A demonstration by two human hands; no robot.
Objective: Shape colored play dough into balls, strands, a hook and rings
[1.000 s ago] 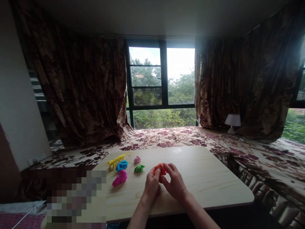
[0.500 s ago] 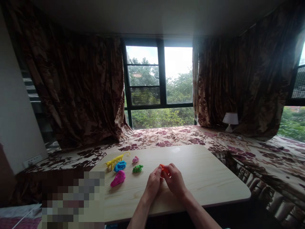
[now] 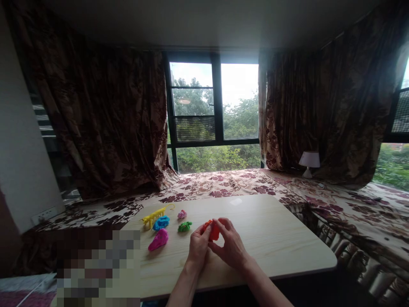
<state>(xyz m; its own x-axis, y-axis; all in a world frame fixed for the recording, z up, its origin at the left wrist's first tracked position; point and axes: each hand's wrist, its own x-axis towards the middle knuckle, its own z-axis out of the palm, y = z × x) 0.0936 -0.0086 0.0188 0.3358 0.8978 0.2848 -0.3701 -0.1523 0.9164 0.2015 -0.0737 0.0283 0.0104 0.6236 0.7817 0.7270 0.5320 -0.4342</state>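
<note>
Between both hands is a lump of orange modelling clay [image 3: 214,231], partly covered by fingers. My left hand [image 3: 200,243] is closed on its left side, thumb pressed against it. With the fingertips of my right hand [image 3: 230,243], I grip the clay from the right; the thumb sits lower, a little apart from the index finger. To the left on the table lie a small green clay figure [image 3: 185,227], a small pink clay piece [image 3: 182,214], a blue clay lump [image 3: 161,222] and a magenta clay lump [image 3: 158,240].
A yellow four-legged figure [image 3: 154,216] with a curled tail stands behind the blue lump. The pale wooden table [image 3: 281,238] has rounded corners and meets a flower-patterned window seat [image 3: 223,181]. A white lamp [image 3: 309,161] stands at the back right.
Both hands have shifted slightly left. The right hand's fingers have spread somewhat, and more of the orange clay shows between the hands. The other clay pieces have stayed in place.
</note>
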